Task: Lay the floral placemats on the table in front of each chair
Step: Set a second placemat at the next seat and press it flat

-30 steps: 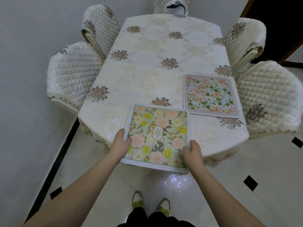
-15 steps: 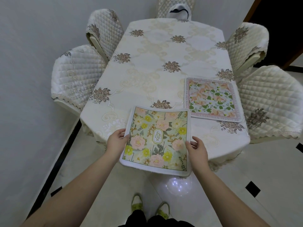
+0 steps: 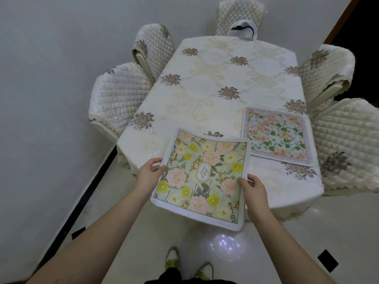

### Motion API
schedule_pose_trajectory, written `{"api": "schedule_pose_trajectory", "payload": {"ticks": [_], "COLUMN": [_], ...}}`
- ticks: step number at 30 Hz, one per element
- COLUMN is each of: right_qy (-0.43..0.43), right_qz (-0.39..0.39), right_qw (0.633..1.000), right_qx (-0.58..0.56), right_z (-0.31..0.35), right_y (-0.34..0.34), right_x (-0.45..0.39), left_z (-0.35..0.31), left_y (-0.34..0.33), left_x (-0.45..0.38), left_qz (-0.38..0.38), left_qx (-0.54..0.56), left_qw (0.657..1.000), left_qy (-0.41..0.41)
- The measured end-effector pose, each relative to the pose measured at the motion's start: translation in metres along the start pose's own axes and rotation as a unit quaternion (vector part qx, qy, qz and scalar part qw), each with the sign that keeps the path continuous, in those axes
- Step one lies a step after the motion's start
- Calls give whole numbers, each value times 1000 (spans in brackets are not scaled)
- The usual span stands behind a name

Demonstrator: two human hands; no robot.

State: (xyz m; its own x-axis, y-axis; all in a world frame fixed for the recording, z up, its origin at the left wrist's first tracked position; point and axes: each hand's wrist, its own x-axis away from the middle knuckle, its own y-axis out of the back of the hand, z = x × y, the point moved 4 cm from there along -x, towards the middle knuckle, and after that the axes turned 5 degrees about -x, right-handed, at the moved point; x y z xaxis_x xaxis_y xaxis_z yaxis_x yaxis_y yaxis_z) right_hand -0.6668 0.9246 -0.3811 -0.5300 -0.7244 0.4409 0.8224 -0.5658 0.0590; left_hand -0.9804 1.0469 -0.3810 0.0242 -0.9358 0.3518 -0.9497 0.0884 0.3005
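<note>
Green-and-yellow flowered placemat [image 3: 202, 177] at centre frame, tilted, far edge over the table [image 3: 215, 78] end, near edge out past it – pinched at its left rim by left hand [image 3: 148, 173], at its right rim by right hand [image 3: 253, 186]. Peach-flowered placemat [image 3: 276, 135] flat at right of frame – before a quilted chair [image 3: 348, 140]

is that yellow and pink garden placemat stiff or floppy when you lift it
Probably bendy: the garden placemat bows between the left hand and right hand. It likely holds some shape, since its near edge does not droop. Seems light, as fingertip pinches carry it.
</note>
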Motion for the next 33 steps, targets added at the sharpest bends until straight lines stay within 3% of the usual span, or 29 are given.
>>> {"api": "schedule_pose_trajectory", "payload": {"ticks": [15, 26, 33], "right_qy": [60, 80, 85], "right_qz": [65, 34, 15], "right_qw": [994, 995, 995], "right_qx": [-66, -55, -52], "right_z": [36, 32, 45], "right_y": [-90, -229, -262], "right_x": [54, 124, 131], "left_z": [-27, -2, -2], "left_y": [119, 268, 311], "left_x": [12, -36, -64], "left_qz": [-32, -21, 24], "left_qx": [16, 30, 48], "left_qw": [998, 997, 998], "left_qy": [-45, -68, -39]}}
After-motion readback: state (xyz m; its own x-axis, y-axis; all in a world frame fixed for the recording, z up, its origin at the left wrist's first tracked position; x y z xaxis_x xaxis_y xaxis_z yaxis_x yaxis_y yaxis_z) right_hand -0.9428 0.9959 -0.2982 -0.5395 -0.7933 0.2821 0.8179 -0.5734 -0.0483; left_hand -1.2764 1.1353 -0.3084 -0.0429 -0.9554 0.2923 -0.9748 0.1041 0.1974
